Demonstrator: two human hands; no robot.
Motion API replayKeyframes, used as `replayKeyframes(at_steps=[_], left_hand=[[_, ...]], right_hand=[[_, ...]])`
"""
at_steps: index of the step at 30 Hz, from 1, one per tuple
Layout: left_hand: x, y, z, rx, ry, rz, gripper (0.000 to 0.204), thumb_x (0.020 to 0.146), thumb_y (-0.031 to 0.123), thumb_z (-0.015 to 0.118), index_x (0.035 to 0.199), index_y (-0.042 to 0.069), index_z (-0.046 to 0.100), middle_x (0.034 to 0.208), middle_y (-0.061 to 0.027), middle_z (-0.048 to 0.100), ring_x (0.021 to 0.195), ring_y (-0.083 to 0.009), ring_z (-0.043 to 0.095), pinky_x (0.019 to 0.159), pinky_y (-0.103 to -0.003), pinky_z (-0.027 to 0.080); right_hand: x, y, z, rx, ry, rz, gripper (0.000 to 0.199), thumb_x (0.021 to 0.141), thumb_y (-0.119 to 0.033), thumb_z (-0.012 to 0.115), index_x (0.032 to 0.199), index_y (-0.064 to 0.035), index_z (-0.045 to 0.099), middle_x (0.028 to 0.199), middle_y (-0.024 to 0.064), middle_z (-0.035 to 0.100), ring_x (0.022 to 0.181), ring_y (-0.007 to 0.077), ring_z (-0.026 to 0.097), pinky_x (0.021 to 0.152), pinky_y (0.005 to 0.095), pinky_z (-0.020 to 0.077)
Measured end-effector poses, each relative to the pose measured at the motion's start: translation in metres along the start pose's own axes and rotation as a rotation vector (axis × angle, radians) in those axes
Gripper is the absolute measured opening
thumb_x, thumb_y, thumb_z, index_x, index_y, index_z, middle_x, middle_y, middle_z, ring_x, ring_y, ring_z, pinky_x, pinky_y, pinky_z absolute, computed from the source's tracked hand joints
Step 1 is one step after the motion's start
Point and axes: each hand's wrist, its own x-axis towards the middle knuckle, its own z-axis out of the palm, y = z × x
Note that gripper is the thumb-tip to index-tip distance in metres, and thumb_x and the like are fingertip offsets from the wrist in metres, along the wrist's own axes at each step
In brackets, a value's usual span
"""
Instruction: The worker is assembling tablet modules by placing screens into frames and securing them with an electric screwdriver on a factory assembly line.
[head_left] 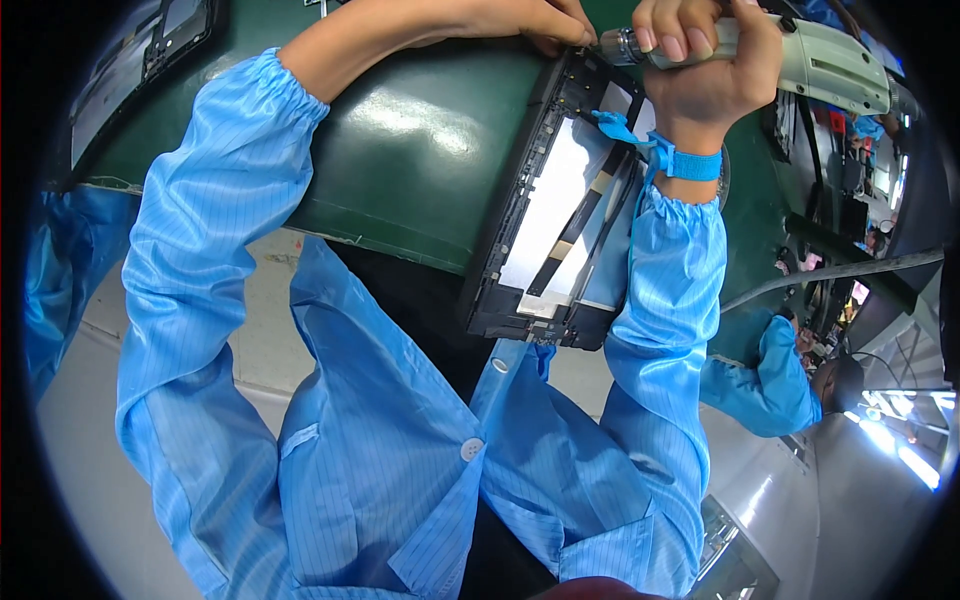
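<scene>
My right hand (715, 75) is wrapped round a pale green electric screwdriver (835, 68), which lies nearly level with its silver nose pointing left. A blue strap is around that wrist. At the screwdriver's tip, my left hand (525, 18) has its fingers drawn together; whatever they pinch is too small to make out. Below both hands is an opened tablet-like device (520, 235) with a black frame, a silver inside and a dark flat cable with tan patches. It sits at an angle, its near end reaching past the table edge. My right forearm covers part of its right side.
The green table (410, 190) carries another opened black-framed device (130, 75) at the far left. A grey cable (830, 277) crosses on the right. Beyond it, a co-worker's blue sleeve (770, 385) shows beside a cluttered bench.
</scene>
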Motion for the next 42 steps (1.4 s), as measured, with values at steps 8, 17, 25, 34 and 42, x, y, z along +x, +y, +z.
replayKeyframes(at_steps=[8,17,25,34,42], left_hand=[[0.001,-0.001,0.001,0.024,0.0,0.001,0.024,0.089,0.014,0.069,0.103,-0.005,0.074,0.079,-0.0082,0.073,0.07,-0.0121,0.061,0.069,-0.028,0.05],[-0.001,0.0,0.0,0.027,0.003,0.032,0.025,0.089,0.014,0.069,0.103,-0.006,0.074,0.079,-0.0095,0.073,0.07,-0.0129,0.061,0.069,-0.028,0.05],[0.003,-0.004,0.0,-0.032,-0.023,0.011,0.025,0.091,0.014,0.068,0.102,-0.008,0.074,0.079,-0.008,0.072,0.07,-0.0127,0.06,0.067,-0.028,0.05],[-0.003,0.001,0.0,-0.017,0.001,-0.085,0.025,0.092,0.016,0.069,0.095,-0.009,0.074,0.077,-0.0072,0.07,0.068,-0.0121,0.059,0.066,-0.028,0.049],[0.003,0.002,0.0,0.067,-0.002,-0.058,0.023,0.091,0.017,0.07,0.094,-0.006,0.074,0.07,-0.0046,0.066,0.064,-0.0114,0.053,0.062,-0.029,0.046]], right_hand=[[-0.001,0.001,0.001,0.04,0.026,-0.004,0.028,0.102,-0.025,0.047,0.103,0.0008,0.059,0.05,-0.0036,0.032,0.039,0.0105,0.033,0.042,0.0278,0.0364],[0.0,0.002,0.002,0.043,0.031,0.004,0.029,0.102,-0.024,0.047,0.106,0.0016,0.059,0.051,-0.0042,0.031,0.038,0.0096,0.033,0.041,0.0271,0.036],[0.005,0.012,0.021,-0.14,0.056,0.027,0.04,0.102,-0.025,0.051,0.126,0.0061,0.055,0.049,-0.0057,0.028,0.038,0.0078,0.033,0.04,0.0247,0.0359],[0.009,0.009,0.012,-1.215,0.021,-0.149,0.034,0.101,-0.031,0.06,0.077,-0.0095,0.05,0.048,-0.0052,0.03,0.036,0.0092,0.033,0.039,0.0257,0.0354],[0.01,0.003,0.006,-1.151,0.06,-0.176,0.035,0.101,-0.031,0.06,0.075,-0.0112,0.048,0.048,-0.0049,0.031,0.037,0.0094,0.034,0.04,0.0262,0.0365]])
